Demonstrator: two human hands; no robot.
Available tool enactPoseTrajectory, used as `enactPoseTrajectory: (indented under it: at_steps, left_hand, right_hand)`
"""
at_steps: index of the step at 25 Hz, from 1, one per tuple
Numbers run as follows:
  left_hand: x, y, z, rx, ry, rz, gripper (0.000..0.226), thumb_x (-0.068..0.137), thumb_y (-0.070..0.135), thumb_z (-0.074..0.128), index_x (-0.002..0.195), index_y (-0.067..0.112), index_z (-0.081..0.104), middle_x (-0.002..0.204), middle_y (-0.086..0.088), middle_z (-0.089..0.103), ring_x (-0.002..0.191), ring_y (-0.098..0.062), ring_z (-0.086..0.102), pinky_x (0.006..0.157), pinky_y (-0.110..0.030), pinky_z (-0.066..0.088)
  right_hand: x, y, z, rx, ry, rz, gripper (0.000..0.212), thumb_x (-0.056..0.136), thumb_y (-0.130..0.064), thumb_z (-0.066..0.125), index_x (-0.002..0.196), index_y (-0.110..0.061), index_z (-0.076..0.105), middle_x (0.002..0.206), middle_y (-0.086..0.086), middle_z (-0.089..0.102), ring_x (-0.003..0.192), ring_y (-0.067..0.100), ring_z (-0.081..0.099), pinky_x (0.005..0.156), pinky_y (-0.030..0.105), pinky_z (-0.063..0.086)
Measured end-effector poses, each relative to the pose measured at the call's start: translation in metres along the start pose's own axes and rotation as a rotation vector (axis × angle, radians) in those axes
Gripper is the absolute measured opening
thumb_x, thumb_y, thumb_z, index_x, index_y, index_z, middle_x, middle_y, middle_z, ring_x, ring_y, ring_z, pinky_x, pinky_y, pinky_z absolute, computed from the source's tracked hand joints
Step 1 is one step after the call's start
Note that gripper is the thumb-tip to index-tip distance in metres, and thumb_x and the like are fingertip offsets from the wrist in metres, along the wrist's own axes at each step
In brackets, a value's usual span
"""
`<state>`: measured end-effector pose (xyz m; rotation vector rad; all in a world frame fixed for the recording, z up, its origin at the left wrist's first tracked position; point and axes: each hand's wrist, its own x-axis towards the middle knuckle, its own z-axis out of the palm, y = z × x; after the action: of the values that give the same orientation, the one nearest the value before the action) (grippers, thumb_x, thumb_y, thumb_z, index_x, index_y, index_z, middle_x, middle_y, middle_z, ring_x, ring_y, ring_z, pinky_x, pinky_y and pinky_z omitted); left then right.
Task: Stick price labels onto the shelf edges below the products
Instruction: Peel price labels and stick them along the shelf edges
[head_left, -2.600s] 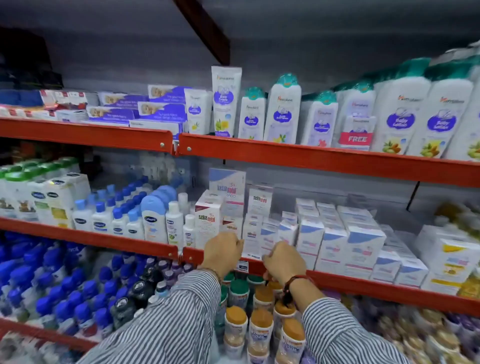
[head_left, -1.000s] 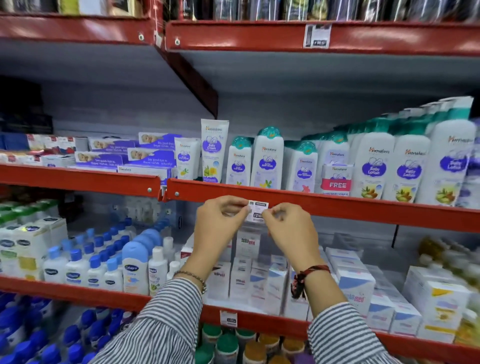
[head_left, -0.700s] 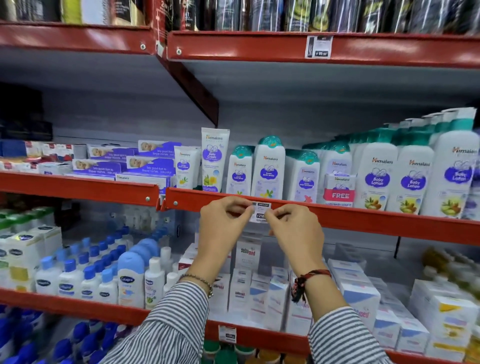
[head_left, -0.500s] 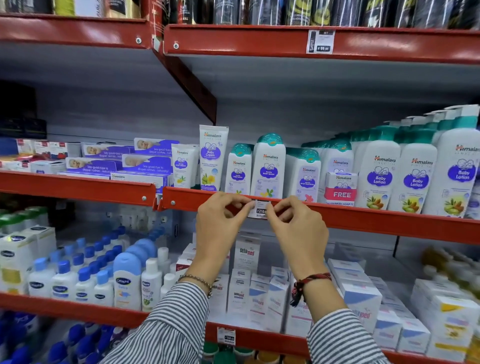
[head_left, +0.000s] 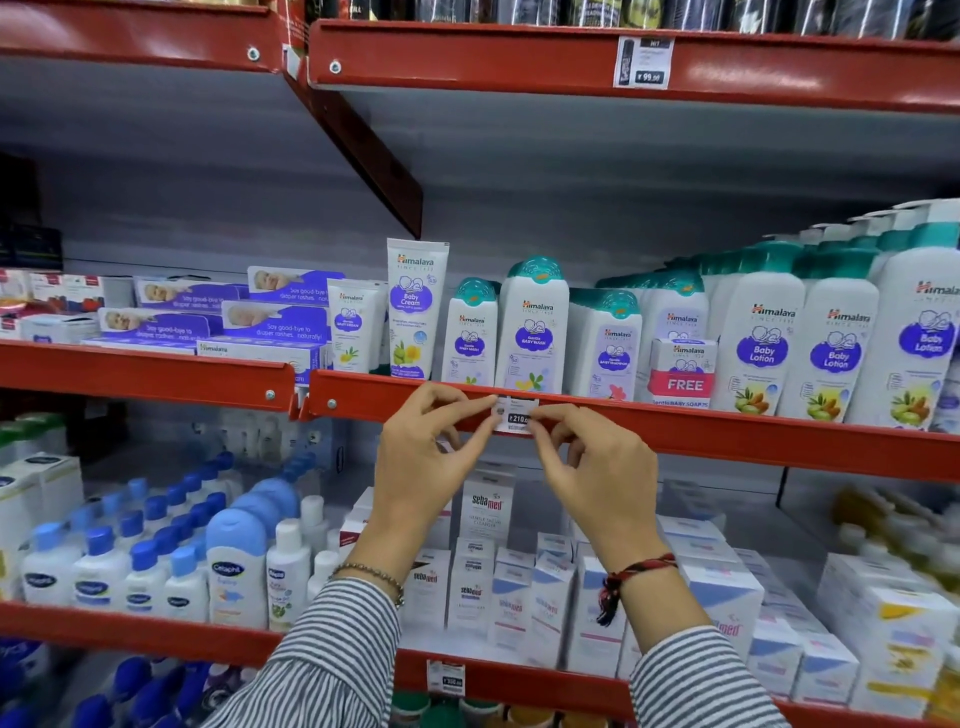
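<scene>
Small white price label (head_left: 513, 414) flat against red shelf edge (head_left: 727, 434), upright.

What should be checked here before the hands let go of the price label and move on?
1. Small white price label against the red metal shelf edge: ok.
2. Label below the white baby wash bottle with a teal cap: ok.
3. Left hand and right hand pinch the label's two ends: ok.
4. Label level with the edge: ok, roughly.
5. Label fully stuck down: cannot tell.
6. Price matches the product: cannot tell, print too small.
</scene>
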<state>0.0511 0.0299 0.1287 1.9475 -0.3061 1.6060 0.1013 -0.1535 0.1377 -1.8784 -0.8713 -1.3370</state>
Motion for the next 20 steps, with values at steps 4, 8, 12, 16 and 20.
enactPoseTrajectory:
  at_steps: [4,8,12,16,20]
  left_hand:
    - [0.001,-0.001,-0.001,-0.019,-0.017,0.002,0.026,0.087,0.024,0.084,0.112,0.021,0.082,0.102,0.006,0.069,0.06,-0.012,0.064,0.058,-0.012,0.054]
    - [0.001,0.001,-0.001,-0.016,-0.021,-0.051,0.017,0.086,0.025,0.085,0.103,0.023,0.083,0.1,0.009,0.068,0.064,-0.011,0.067,0.06,-0.008,0.051]
    - [-0.005,0.008,-0.001,-0.044,0.004,-0.064,0.008,0.088,0.024,0.084,0.095,0.021,0.081,0.09,0.01,0.07,0.068,-0.012,0.067,0.058,-0.012,0.052]
    - [-0.024,0.017,0.008,-0.174,0.017,-0.122,0.023,0.096,0.034,0.071,0.079,0.02,0.076,0.065,0.015,0.068,0.057,-0.007,0.062,0.054,-0.011,0.043]
    - [-0.057,0.044,0.047,-0.298,-0.17,-0.247,0.04,0.102,0.041,0.058,0.069,0.025,0.076,0.054,0.004,0.065,0.044,-0.014,0.059,0.044,-0.024,0.042]
  right_hand:
    - [0.004,-0.001,-0.004,0.052,-0.042,0.057,0.01,0.088,-0.029,0.08,0.096,-0.034,0.08,0.062,-0.018,0.06,0.052,-0.012,0.047,0.052,0.008,0.04]
    - [0.006,-0.003,-0.008,0.061,-0.093,0.118,0.011,0.087,-0.028,0.079,0.095,-0.034,0.081,0.059,-0.017,0.059,0.05,-0.002,0.052,0.049,0.017,0.045]
    - [-0.001,-0.004,-0.014,0.181,-0.059,0.152,0.007,0.086,-0.031,0.076,0.091,-0.031,0.081,0.058,-0.016,0.062,0.052,0.005,0.058,0.052,0.013,0.044]
    - [-0.023,0.008,-0.022,0.285,-0.101,0.276,0.009,0.085,-0.037,0.07,0.082,-0.03,0.073,0.05,-0.01,0.059,0.048,0.01,0.058,0.05,0.019,0.046]
    - [-0.056,0.036,-0.048,0.294,-0.204,0.437,0.013,0.085,-0.034,0.07,0.076,-0.025,0.071,0.048,0.0,0.059,0.045,0.012,0.055,0.051,0.03,0.05]
